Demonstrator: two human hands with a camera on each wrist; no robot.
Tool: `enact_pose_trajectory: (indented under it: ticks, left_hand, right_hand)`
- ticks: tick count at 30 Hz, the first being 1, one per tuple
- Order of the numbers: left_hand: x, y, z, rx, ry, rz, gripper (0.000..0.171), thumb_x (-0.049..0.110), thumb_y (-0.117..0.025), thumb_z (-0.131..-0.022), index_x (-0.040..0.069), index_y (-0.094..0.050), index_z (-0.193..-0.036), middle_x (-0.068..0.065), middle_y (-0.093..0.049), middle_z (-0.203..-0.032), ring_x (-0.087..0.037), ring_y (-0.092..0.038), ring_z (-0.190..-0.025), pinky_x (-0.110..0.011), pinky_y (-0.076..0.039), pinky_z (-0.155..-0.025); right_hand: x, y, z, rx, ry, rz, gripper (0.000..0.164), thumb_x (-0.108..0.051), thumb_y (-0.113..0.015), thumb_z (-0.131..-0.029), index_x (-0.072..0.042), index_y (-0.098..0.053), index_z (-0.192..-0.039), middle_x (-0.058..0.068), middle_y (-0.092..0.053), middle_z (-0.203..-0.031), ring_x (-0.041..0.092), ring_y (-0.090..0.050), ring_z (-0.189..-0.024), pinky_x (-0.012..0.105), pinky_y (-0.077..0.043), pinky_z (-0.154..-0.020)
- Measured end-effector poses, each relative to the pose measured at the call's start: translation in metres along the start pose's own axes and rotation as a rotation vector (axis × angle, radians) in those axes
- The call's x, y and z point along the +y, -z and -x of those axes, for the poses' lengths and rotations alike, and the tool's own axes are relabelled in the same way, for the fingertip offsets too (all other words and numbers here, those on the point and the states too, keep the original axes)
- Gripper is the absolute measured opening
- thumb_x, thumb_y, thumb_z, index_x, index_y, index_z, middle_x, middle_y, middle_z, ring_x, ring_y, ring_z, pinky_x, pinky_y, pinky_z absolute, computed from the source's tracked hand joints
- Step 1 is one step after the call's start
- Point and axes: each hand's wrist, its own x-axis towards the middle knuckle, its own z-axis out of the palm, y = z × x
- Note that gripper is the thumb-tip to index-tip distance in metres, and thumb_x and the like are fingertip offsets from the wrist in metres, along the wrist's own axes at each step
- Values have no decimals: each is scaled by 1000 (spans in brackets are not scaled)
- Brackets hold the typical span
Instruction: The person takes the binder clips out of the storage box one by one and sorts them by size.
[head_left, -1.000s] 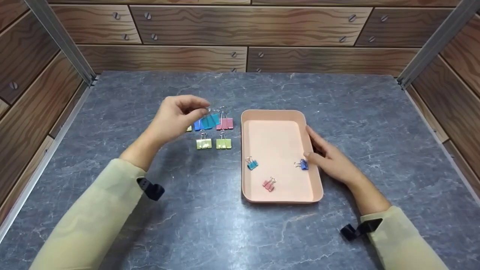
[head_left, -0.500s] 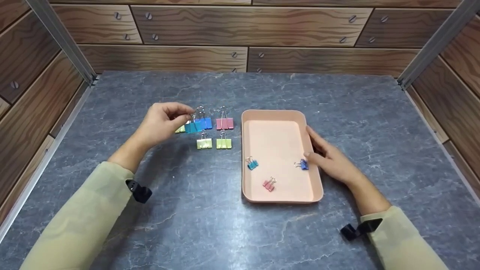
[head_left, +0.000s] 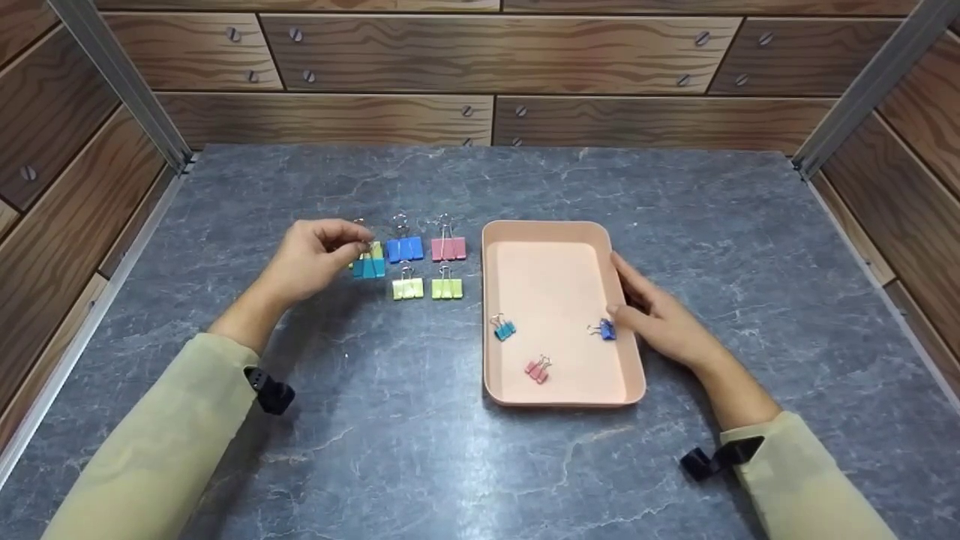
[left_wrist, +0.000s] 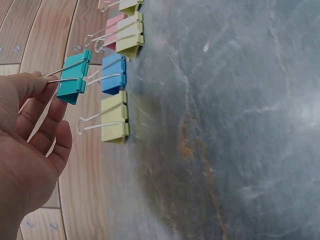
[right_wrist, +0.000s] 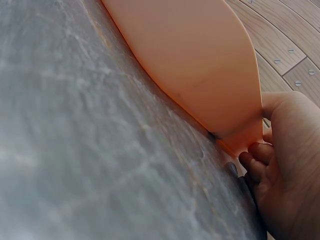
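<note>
Leftward goes the teal metal binder clip [head_left: 368,267], over the gap between the blue metal binder clip [head_left: 405,249] and the pink metal binder clip [head_left: 448,249] a second ago, now at the row's left end, and the left hand [head_left: 304,255] has travelled with it. Those fingers [left_wrist: 62,142] pinch it by its silver wire handle, the lower ones loosely bent beneath. Right behind it peeks a yellow-green metal binder clip [left_wrist: 115,117]; whether the two touch, I can't tell from these angles. Blue and pink sit next along the row, and just in front of them wait two smaller yellow-green clips [head_left: 447,288], side by side.

Over to the right, a rectangular peach tray [head_left: 555,285] lies lengthwise, with a small teal clip [head_left: 504,330] by its left wall, a small pink clip [head_left: 537,371] towards the near end and a small blue clip [head_left: 607,329] against the right wall. Gripping that right wall is the right hand [head_left: 671,326], thumb over the rim, fingers outside. Everything rests on a grey marbled desk [head_left: 405,450], except perhaps that pinched teal clip.
</note>
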Motion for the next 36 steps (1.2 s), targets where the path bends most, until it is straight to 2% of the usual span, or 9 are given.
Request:
enact_pose_trajectory:
  ticks: [5, 12, 23, 36]
  left_hand:
    - [-8, -1, 1, 4, 20, -5, 20, 6, -69, -102, -3, -78, -117, -16, -77, -113, -13, -61, -84, -20, -49, -68]
    - [-18, -3, 1, 18, 5, 7, 18, 1, -70, -100, -6, -77, -115, -17, -77, -111, -10, -63, -85, -19, -50, -71]
    - [-29, -6, 3, 5, 33, -11, 19, 1, -68, -100, -2, -79, -115, -17, -77, -110, -11, -61, -83, -20, -49, -70]
    - [-34, -8, 7, 20, 48, 6, 17, 1, -70, -100, -4, -78, -114, -16, -77, -110, -11, -64, -86, -19, -52, -74]
  right_hand:
    - [0, 0, 0, 0, -3, 5, 78, -16, -65, -106, -15, -21, -170, 17, -24, -173, 35, -28, -156, 11, -26, -115]
    - [-1, 0, -1, 2, -13, 9, 78, -17, -66, -106, -16, -21, -170, 16, -24, -173, 34, -27, -156, 11, -25, -116]
    - [1, 0, 0, -7, -19, 19, 79, -21, -65, -107, -18, -19, -171, 12, -22, -174, 33, -26, -157, 11, -25, -115]
    - [1, 1, 0, -4, -31, 42, 79, -24, -65, -107, -18, -19, -171, 11, -21, -175, 32, -25, -158, 11, -24, -116]
